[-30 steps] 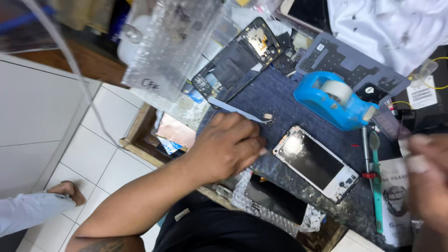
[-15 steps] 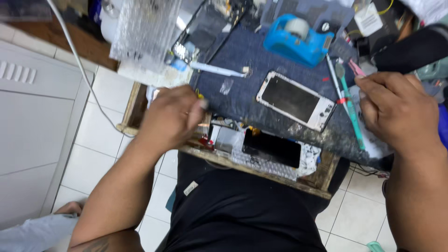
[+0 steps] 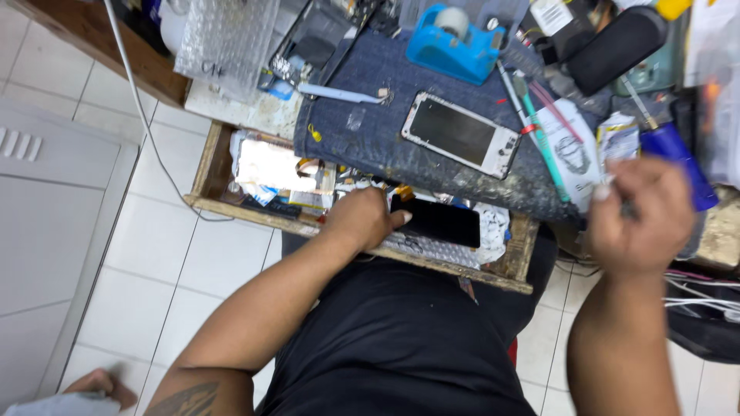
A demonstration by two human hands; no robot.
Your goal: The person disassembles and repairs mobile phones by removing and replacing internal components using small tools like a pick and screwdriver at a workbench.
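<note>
Two hands busy | left hand (image 3: 362, 219) in drawer (image 3: 206, 166), fingers resting on black phone (image 3: 435, 222) | right hand (image 3: 640, 216) raised, fingers closed around blurred small tool, cannot tell which

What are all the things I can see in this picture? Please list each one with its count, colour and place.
phone frame: 1, white rim with dark screen, on the denim mat
denim mat: 1, dark blue, on the bench top
tape dispenser: 1, blue, far edge of the mat
black phone: 1, black, in the open drawer
drawer: 1, wooden, pulled out under the bench
bubble wrap: 1 sheet, clear, upper left
blue-handled tool: 1, blue, beside the right hand
left hand: 1, in the drawer, fingers touching the black phone
right hand: 1, blurred, raised at the right
</note>
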